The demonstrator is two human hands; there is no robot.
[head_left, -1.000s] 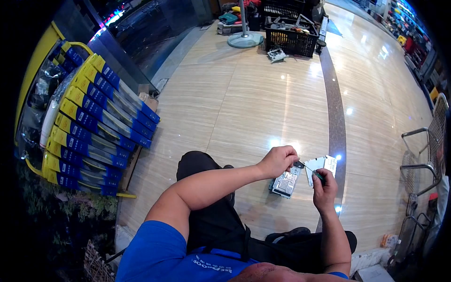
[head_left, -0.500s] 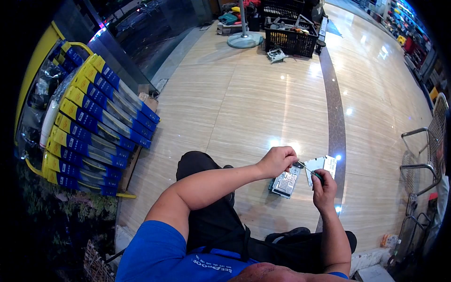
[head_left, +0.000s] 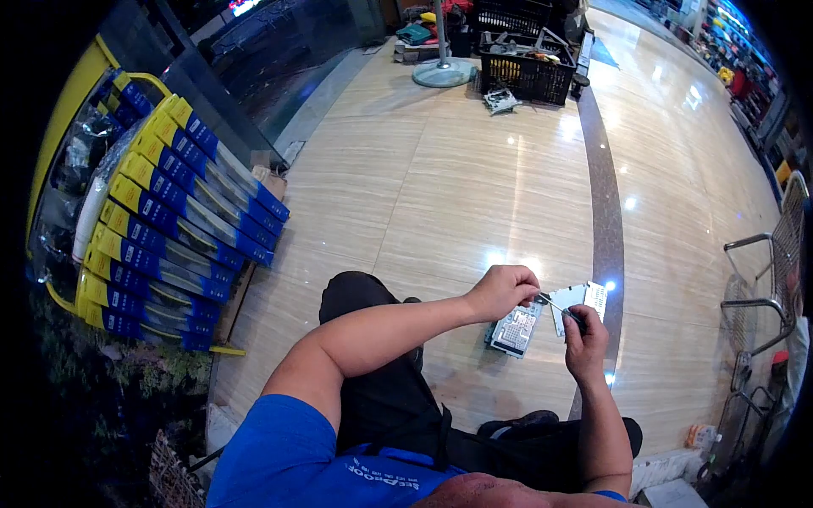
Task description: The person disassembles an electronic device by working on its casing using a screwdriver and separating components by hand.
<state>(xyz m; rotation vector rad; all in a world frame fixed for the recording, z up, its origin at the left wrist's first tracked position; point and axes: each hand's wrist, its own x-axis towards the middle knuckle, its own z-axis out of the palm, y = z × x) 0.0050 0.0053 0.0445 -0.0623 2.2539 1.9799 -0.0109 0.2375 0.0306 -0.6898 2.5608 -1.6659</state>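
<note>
My right hand (head_left: 585, 339) is closed around the handle of a screwdriver (head_left: 557, 306), whose shaft points up and left toward my other hand. My left hand (head_left: 506, 292) has its fingers pinched at the screwdriver's tip, over the upper end of a metal device (head_left: 514, 330); whatever lies between those fingers is too small to make out. The device is a silvery box with a perforated face, low over the floor. A flat light metal plate (head_left: 596, 298) lies on the floor to its right, partly behind the screwdriver and my right hand.
Blue and yellow packages (head_left: 161, 229) fill a rack at the left. Farther ahead are a black crate of tools (head_left: 527, 78), a round stand base (head_left: 444, 74) and a small metal part (head_left: 501, 102). A metal chair (head_left: 766, 267) stands at the right. My legs are folded below.
The screwdriver handle has turned slightly in my right hand. Both hands otherwise stay nearly in place, and the view has shifted a little.
</note>
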